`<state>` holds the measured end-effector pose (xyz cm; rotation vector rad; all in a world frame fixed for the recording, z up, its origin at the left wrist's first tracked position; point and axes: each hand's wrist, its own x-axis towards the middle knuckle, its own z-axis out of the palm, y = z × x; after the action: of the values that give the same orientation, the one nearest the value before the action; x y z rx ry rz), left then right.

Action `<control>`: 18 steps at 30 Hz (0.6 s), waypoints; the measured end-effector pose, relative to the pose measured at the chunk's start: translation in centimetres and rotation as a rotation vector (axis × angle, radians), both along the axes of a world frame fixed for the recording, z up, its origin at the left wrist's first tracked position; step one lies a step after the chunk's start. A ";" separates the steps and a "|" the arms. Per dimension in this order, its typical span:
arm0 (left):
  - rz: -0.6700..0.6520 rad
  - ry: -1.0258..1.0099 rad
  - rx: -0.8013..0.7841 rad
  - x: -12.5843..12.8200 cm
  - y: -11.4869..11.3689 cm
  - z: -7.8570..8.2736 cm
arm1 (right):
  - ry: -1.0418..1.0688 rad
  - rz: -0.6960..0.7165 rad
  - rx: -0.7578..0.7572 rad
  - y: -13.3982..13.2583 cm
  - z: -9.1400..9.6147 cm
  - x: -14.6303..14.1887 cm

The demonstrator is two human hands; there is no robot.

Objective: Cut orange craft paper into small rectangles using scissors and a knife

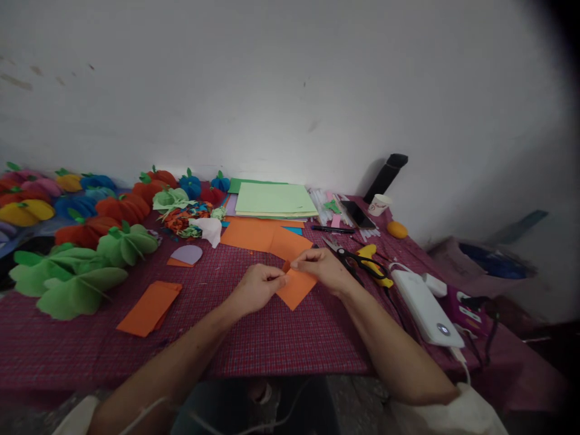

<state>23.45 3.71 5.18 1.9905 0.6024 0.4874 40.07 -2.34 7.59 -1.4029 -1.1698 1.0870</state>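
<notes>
Between my two hands is an orange sheet of paper, turned with one corner toward me just above the tablecloth. My left hand pinches its left edge between thumb and fingers. On the upper edge, my right hand grips the paper with the fingers closed. Right behind it lie more orange sheets. A stack of folded orange paper rests on the cloth to the left. Farther back there, a lilac rounded paper piece lies over an orange one.
Several paper pumpkins crowd the left side beside paper scraps. Light green sheets are stacked at the wall. To the right are black-handled scissors, a yellow tool, a phone, a paper cup and a white power bank.
</notes>
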 end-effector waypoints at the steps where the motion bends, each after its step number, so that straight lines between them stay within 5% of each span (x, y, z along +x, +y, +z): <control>1: -0.004 0.005 -0.002 0.0 0.0 0.0 | -0.003 -0.022 -0.009 0.1 0.1 0.4; 8: 0.097 -0.113 -0.088 -0.1 0.3 0.0 | 0.116 -0.248 0.103 0.6 0.9 3.6; 12: 0.267 -0.289 -0.149 0.1 0.7 0.3 | 0.246 -0.161 0.083 0.2 1.2 2.1; 18: 0.306 -0.295 -0.019 -0.1 0.5 0.5 | 0.069 -0.107 0.201 -0.1 0.0 -0.9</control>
<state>23.39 4.22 5.69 1.7694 0.7230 0.9390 39.14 -2.43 7.59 -1.2477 -1.1090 0.9099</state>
